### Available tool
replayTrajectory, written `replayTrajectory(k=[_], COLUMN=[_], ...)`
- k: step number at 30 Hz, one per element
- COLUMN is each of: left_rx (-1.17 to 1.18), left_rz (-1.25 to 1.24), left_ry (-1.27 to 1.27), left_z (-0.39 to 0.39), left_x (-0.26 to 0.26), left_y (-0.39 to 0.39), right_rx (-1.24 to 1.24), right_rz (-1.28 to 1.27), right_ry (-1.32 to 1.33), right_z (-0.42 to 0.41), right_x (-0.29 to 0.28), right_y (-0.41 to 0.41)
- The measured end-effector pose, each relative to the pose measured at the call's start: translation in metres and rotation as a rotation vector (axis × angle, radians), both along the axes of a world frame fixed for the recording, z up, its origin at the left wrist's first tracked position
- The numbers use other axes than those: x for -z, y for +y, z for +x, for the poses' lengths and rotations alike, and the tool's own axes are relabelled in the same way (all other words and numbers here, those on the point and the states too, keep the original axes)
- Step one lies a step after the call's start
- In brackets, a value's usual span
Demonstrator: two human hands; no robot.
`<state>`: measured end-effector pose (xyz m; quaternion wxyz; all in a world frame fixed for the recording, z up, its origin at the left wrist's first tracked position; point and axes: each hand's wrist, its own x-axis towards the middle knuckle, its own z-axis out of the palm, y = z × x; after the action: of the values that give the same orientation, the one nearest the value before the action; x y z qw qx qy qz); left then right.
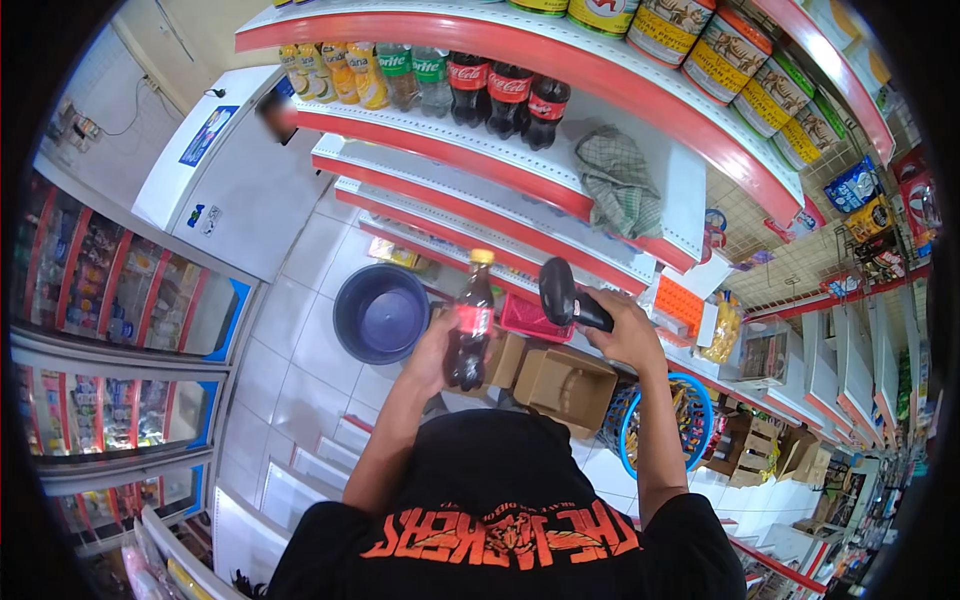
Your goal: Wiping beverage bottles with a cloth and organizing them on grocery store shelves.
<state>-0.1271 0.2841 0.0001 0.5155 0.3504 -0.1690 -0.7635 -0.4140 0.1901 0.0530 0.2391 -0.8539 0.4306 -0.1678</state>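
Observation:
A Coca-Cola bottle (470, 337) with a yellow cap and red label is upright in my left hand (433, 349), in front of my chest. My right hand (628, 330) grips the handle of a black handheld barcode scanner (559, 292), its head pointing up and to the left, apart from the bottle. On the shelf (450, 139) ahead stand several more cola bottles (510, 94), two Sprite bottles (414, 75) and several orange-yellow drink bottles (349, 75). To their right lies a crumpled checked cloth (619, 180), overhanging the shelf's front edge.
On the tiled floor are a dark blue tub (382, 313), cardboard boxes (566, 382) and a blue basket (675, 382) of packets. Yellow-labelled cans (724, 56) line the upper shelf. Glass-door fridges (120, 285) and a white chest freezer (232, 165) flank the left side.

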Motion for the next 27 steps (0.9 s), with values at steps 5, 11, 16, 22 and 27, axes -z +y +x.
replayTrajectory(k=[5, 11, 16, 22, 27], left_rx=[-0.104, -0.093, -0.064, -0.073, -0.142], left_rz=[-0.033, -0.032, -0.015, -0.109, -0.254], left_ry=[-0.028, -0.078, -0.080, -0.058, -0.242], left_z=[0.006, -0.003, -0.017, -0.029, -0.052], left_x=[0.003, 0.003, 0.005, -0.001, -0.015], left_y=[0.022, 0.019, 0.008, -0.001, -0.036], right_rx=[0.300, 0.403, 0.403, 0.560, 0.598], right_rz=[-0.421, -0.527, -0.665, -0.532, -0.552], right_ry=[-0.144, -0.082, 0.281, 0.364, 0.269], right_z=[-0.018, -0.014, 0.002, -0.052, -0.069], right_x=[-0.029, -0.039, -0.019, -0.010, -0.004], right_y=[-0.044, -0.117, -0.160, -0.179, -0.187])
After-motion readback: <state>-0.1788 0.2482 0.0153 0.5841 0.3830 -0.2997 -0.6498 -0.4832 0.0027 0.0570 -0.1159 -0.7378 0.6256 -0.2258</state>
